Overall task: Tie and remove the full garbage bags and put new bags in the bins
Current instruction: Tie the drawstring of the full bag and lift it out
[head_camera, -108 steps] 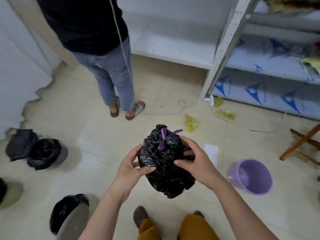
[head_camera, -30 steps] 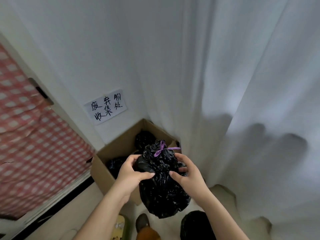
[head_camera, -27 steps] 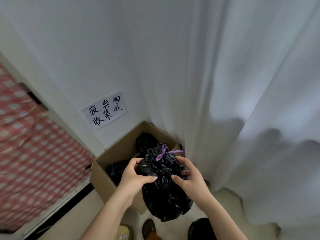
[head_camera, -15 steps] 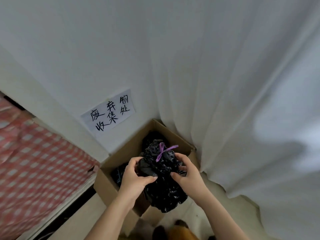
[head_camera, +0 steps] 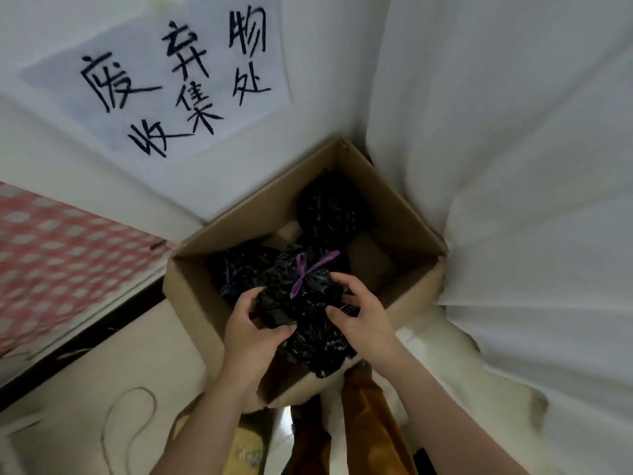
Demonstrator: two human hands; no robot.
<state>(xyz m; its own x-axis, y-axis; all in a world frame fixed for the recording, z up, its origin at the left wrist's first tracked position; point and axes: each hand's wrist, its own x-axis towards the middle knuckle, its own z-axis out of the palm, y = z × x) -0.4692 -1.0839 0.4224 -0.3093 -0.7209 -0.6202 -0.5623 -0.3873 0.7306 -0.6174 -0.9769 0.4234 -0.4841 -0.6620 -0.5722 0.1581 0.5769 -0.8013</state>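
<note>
A full black garbage bag (head_camera: 305, 313), already tied with a purple string (head_camera: 306, 270), is held over the near edge of an open cardboard box (head_camera: 407, 214) that stands in the corner under a handwritten paper sign (head_camera: 164, 77). At least two other tied black bags (head_camera: 330, 209) lie inside, so tying and removal look well along; this bag is not yet dropped in, and no bins or new liners are in view. The left hand (head_camera: 251, 332) and right hand (head_camera: 363, 320) both grip the bag from either side, fingers (head_camera: 337, 279) curled snugly into the plastic.
</note>
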